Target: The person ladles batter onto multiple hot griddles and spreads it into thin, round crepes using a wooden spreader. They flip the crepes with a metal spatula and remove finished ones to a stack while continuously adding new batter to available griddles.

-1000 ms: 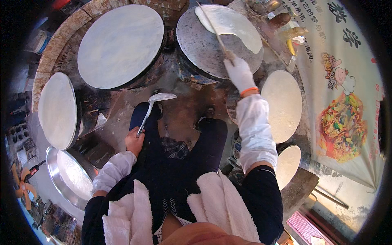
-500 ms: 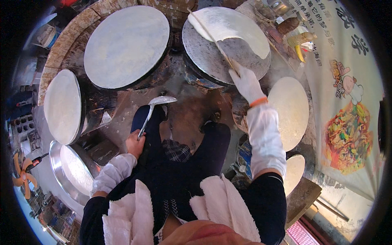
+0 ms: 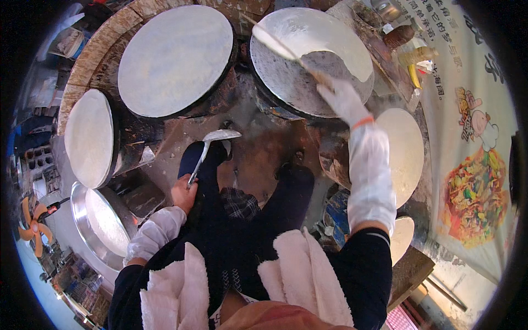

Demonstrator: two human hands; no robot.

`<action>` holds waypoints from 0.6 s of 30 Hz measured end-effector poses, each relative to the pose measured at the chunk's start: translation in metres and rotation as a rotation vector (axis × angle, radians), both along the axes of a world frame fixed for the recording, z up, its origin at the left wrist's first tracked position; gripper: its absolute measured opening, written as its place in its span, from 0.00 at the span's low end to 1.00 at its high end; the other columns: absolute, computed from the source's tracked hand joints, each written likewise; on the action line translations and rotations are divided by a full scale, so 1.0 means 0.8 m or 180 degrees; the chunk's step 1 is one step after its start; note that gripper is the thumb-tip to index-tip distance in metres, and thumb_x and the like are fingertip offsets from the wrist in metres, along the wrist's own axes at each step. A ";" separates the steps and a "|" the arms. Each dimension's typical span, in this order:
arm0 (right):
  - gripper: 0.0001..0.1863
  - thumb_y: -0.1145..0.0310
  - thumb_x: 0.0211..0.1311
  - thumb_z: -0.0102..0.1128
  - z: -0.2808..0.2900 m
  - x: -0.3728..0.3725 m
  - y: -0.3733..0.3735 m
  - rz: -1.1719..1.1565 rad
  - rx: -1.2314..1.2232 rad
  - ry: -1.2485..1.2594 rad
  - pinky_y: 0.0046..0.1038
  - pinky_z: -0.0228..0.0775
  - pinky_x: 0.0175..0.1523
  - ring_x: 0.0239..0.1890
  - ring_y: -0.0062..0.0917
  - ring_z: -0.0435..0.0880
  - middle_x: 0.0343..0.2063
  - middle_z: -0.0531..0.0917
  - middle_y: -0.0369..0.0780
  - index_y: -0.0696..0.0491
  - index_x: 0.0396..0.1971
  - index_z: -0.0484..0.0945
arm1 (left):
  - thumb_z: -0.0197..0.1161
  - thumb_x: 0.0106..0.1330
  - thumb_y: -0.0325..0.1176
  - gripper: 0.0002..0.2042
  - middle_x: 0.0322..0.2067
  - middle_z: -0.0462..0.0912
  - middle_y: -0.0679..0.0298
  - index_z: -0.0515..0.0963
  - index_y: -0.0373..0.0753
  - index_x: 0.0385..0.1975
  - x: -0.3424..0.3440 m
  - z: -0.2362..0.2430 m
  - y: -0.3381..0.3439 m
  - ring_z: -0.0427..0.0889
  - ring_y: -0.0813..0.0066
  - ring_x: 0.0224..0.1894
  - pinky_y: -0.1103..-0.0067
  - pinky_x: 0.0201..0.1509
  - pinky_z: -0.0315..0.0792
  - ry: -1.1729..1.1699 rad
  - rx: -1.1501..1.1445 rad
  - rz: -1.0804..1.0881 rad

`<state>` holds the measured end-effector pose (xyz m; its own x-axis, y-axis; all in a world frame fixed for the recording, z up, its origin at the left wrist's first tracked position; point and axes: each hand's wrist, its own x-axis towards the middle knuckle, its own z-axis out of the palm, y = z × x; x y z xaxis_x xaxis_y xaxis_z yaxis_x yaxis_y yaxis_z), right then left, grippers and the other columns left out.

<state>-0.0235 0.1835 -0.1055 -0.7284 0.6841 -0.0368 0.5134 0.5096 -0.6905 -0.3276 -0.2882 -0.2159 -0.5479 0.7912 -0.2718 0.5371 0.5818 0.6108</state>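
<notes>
My right hand (image 3: 345, 100), in a white glove with an orange band at the wrist, grips a long thin wooden batter spreader (image 3: 309, 68). The stick slants up and left across a round dark griddle (image 3: 280, 74). White batter (image 3: 344, 41) covers the griddle's far and right side in a curved band; the near left part is bare metal. The hand and stick are blurred by motion. Lower left, my bare left hand (image 3: 183, 193) is closed round the handle of a metal ladle (image 3: 223, 135), whose whitened bowl hangs over the floor above my left knee.
More round griddles covered in pale batter stand around me: a big one (image 3: 176, 60), one at left (image 3: 88, 137), one at right (image 3: 404, 157). A metal basin (image 3: 82, 212) of white batter sits at lower left. Bottles (image 3: 399, 36) stand at far right beside a printed banner (image 3: 467, 181).
My right hand has moved a little away from me and to the right with the spreader, over the same griddle. The whole view has shifted slightly. My left hand still holds the ladle.
</notes>
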 end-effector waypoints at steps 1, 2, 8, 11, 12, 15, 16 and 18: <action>0.24 0.60 0.69 0.56 0.008 0.011 -0.037 -0.0077 -0.0211 -0.0125 0.33 0.68 0.64 0.59 0.42 0.79 0.53 0.81 0.53 0.53 0.62 0.73 | 0.59 0.60 0.35 0.10 0.36 0.85 0.53 0.84 0.39 0.34 0.002 0.006 -0.003 0.83 0.50 0.42 0.63 0.49 0.75 -0.0020 -0.0006 0.0071; 0.24 0.68 0.69 0.58 0.019 0.025 -0.071 -0.0160 -0.0379 -0.0330 0.28 0.65 0.66 0.61 0.30 0.78 0.58 0.80 0.49 0.59 0.62 0.72 | 0.59 0.61 0.35 0.10 0.36 0.85 0.53 0.84 0.39 0.34 0.003 0.008 -0.003 0.83 0.50 0.42 0.63 0.49 0.75 -0.0048 0.0005 0.0119; 0.23 0.60 0.69 0.59 -0.002 0.082 -0.082 -0.1725 -0.0305 0.0183 0.30 0.76 0.49 0.42 0.26 0.85 0.41 0.87 0.43 0.57 0.58 0.77 | 0.58 0.62 0.36 0.10 0.35 0.85 0.53 0.83 0.39 0.34 0.004 0.016 0.003 0.83 0.50 0.41 0.63 0.48 0.75 -0.0036 0.0123 -0.0073; 0.23 0.59 0.70 0.59 -0.008 0.076 -0.080 -0.1706 -0.1429 0.0429 0.22 0.66 0.28 0.23 0.15 0.74 0.27 0.81 0.33 0.54 0.59 0.78 | 0.58 0.62 0.36 0.10 0.35 0.85 0.53 0.83 0.40 0.34 0.005 0.009 0.001 0.83 0.51 0.41 0.63 0.47 0.75 -0.0001 0.0324 -0.0165; 0.23 0.58 0.70 0.59 -0.004 0.071 -0.096 -0.1548 -0.1654 0.0276 0.21 0.62 0.25 0.20 0.13 0.71 0.25 0.78 0.31 0.53 0.60 0.78 | 0.58 0.62 0.36 0.10 0.35 0.85 0.53 0.84 0.40 0.34 0.004 0.008 -0.002 0.83 0.51 0.40 0.63 0.46 0.76 0.0030 0.0273 -0.0128; 0.24 0.63 0.68 0.60 0.047 0.059 -0.172 -0.1546 -0.2638 0.0524 0.18 0.56 0.21 0.18 0.11 0.68 0.23 0.76 0.28 0.54 0.62 0.76 | 0.59 0.63 0.36 0.10 0.35 0.85 0.53 0.84 0.41 0.34 0.003 0.004 -0.017 0.84 0.52 0.38 0.64 0.45 0.76 -0.0014 0.0152 0.0075; 0.25 0.65 0.67 0.61 0.057 0.061 -0.188 -0.1762 -0.3008 0.0708 0.18 0.56 0.21 0.18 0.11 0.69 0.23 0.76 0.28 0.55 0.63 0.75 | 0.59 0.63 0.36 0.10 0.34 0.85 0.53 0.84 0.41 0.34 0.000 0.003 -0.018 0.84 0.52 0.37 0.65 0.44 0.76 -0.0101 0.0157 0.0151; 0.27 0.68 0.64 0.62 0.041 0.051 -0.202 -0.1863 -0.2902 0.1042 0.18 0.57 0.21 0.18 0.12 0.70 0.23 0.77 0.30 0.55 0.64 0.74 | 0.59 0.63 0.36 0.09 0.30 0.84 0.54 0.84 0.40 0.35 -0.005 0.000 -0.024 0.83 0.57 0.33 0.67 0.41 0.75 -0.0135 0.0304 0.0246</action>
<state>0.0176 0.0219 -0.0725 -0.3712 0.7386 -0.5627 0.2338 -0.5121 -0.8265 -0.3316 -0.3073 -0.2162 -0.5978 0.7704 -0.2215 0.4655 0.5585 0.6865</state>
